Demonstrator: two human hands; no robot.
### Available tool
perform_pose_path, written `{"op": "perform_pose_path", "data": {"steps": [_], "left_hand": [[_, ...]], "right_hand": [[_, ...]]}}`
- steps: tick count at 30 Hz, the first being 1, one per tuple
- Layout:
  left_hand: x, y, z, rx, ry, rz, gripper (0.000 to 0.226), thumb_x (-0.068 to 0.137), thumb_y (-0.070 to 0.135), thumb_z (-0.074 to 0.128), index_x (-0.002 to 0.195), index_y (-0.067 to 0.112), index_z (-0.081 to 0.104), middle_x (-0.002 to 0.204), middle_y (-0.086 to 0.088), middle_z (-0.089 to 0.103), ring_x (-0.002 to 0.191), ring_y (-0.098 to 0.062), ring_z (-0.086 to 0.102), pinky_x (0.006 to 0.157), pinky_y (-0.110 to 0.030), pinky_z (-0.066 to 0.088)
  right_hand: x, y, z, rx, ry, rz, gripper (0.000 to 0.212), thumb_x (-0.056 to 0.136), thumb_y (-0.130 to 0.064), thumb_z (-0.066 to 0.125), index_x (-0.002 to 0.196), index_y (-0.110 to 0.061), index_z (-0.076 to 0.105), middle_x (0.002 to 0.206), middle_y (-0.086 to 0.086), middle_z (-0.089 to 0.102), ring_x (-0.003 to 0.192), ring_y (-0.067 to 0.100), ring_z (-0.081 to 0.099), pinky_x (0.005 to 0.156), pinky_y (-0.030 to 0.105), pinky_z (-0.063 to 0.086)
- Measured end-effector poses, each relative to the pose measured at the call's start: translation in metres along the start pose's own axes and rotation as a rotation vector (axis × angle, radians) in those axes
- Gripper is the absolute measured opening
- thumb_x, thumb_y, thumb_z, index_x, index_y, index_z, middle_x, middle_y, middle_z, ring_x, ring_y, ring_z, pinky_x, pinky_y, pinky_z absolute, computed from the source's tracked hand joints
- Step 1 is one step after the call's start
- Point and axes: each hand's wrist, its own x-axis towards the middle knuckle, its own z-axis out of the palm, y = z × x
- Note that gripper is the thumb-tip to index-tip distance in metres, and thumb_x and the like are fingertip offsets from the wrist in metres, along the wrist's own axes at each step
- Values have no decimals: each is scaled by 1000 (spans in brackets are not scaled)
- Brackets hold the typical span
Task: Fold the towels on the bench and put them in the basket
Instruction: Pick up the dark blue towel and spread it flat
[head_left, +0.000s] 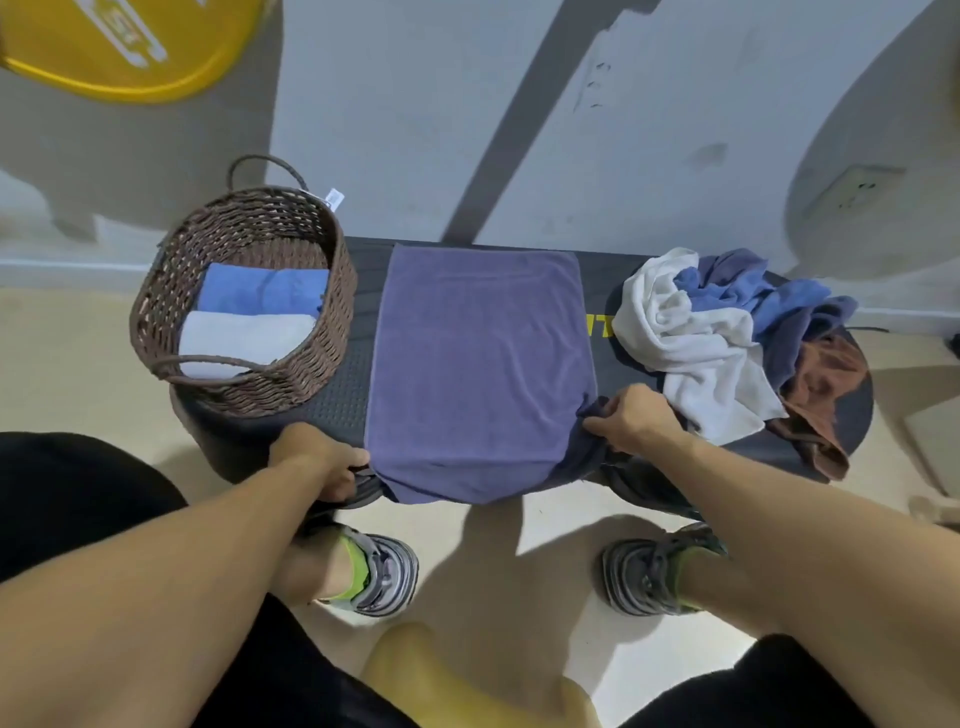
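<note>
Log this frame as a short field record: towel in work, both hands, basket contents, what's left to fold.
towel in work: purple terry towel, spread flat across black bench
left hand: grips its near left corner
right hand: grips its near right corner
brown woven basket: on bench's left end, holds folded blue towel and folded white towel
unfolded pile: bench's right end; white, blue, brown cloths

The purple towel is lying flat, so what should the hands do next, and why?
Probably lift the near edge and fold it away to the far edge. The purple towel lies spread on the bench, and the left hand and right hand each grip a near corner.
</note>
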Motion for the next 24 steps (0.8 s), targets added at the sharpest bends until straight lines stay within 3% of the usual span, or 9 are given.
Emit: {"op": "perform_pose_path", "data": {"steps": [4, 7, 9, 11, 13, 16, 19, 21, 24], "left_hand": [[-12, -15, 27, -221, -141, 19, 29, 80, 14, 78, 70, -1, 56, 53, -12, 58, 38, -21, 53, 36, -19, 43], [-21, -23, 30, -134, 26, 173, 21, 79, 16, 80, 73, -1, 68, 60, -17, 66, 41, -20, 58, 47, -24, 49], [-26, -22, 26, -39, 89, 265, 22, 79, 19, 78, 66, 3, 71, 59, -17, 68, 42, -22, 59, 56, -29, 54], [-30, -22, 26, 33, 87, 316, 23, 81, 17, 74, 63, 4, 71, 65, -17, 71, 58, -31, 67, 69, -38, 59], [-31, -19, 24, 104, 59, 313, 19, 84, 15, 71, 71, 1, 73, 76, -20, 73, 73, -35, 69, 76, -41, 58], [-25, -14, 19, 27, 55, 221, 18, 84, 18, 71, 81, 1, 74, 82, -22, 73, 74, -34, 69, 78, -41, 59], [-19, -14, 20, -71, -26, 86, 34, 79, 24, 78, 96, -4, 69, 90, -21, 72, 90, -37, 70, 89, -48, 57], [-23, -18, 27, -112, -70, 12, 48, 73, 31, 84, 103, -2, 66, 98, -19, 71, 95, -37, 68, 91, -46, 56], [-28, -17, 34, 97, 100, 202, 31, 79, 35, 79, 71, 6, 71, 73, -8, 71, 75, -25, 68, 76, -35, 55]], "right_hand": [[-14, 6, 23, 95, 103, 59, 49, 83, -43, 72, 54, -11, 50, 54, 4, 53, 54, 21, 52, 47, 28, 34], [-23, 13, 29, 126, 90, 31, 44, 79, -50, 77, 67, -10, 63, 62, 0, 62, 59, 11, 56, 49, 26, 35], [-24, 17, 26, 153, 36, 29, 29, 75, -42, 82, 71, -17, 68, 65, -6, 65, 59, 3, 58, 47, 21, 37], [-22, 17, 20, 119, -53, 8, 19, 73, -32, 84, 67, -24, 68, 66, -8, 66, 55, -2, 57, 43, 14, 35], [-16, 17, 13, 83, -100, 6, 15, 73, -30, 82, 69, -25, 69, 70, -7, 67, 61, 3, 59, 47, 17, 37], [-6, 21, 5, 165, -91, 21, 15, 74, -29, 79, 73, -17, 70, 69, 1, 71, 64, 17, 66, 57, 28, 53], [0, 25, 1, 327, -121, 74, 18, 79, -23, 77, 79, -6, 71, 72, 12, 74, 68, 30, 71, 68, 45, 62], [1, 27, 4, 351, -145, 98, 20, 81, -23, 77, 78, -3, 73, 71, 14, 74, 64, 28, 70, 68, 47, 62], [1, 28, 9, 384, -152, 130, 23, 81, -25, 79, 72, -5, 73, 69, 14, 73, 64, 24, 71, 61, 40, 63]]}}
